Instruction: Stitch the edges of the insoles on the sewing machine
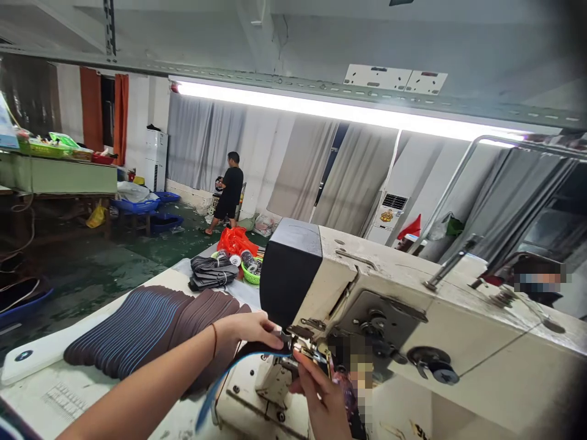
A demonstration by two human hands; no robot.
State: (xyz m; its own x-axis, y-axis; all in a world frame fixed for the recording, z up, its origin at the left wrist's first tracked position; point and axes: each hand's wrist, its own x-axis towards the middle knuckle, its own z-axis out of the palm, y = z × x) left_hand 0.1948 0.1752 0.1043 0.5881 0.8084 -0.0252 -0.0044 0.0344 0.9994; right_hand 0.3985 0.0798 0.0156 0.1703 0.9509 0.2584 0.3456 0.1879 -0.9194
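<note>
My left hand (250, 330) is closed on a dark fabric piece (250, 349) with a blue edge, thumb on top, just left of the sewing machine's needle area. The piece curves down to the left below my wrist, its blue underside showing. My right hand (323, 397) reaches up from below, fingers pressed together at the piece's end beside the presser foot (293, 343). My fingers hide part of that end. Around them stands the cream sewing machine (394, 269) with its black front cover. Left of my forearm lies a fanned row of dark blue-edged pieces (123, 330).
Behind the row are a bundle of dark pieces (213, 272), a red plastic bag (236, 240) and a green basket (251, 269). A person in black (232, 189) stands across the room. Blue tubs (137, 205) sit at the left.
</note>
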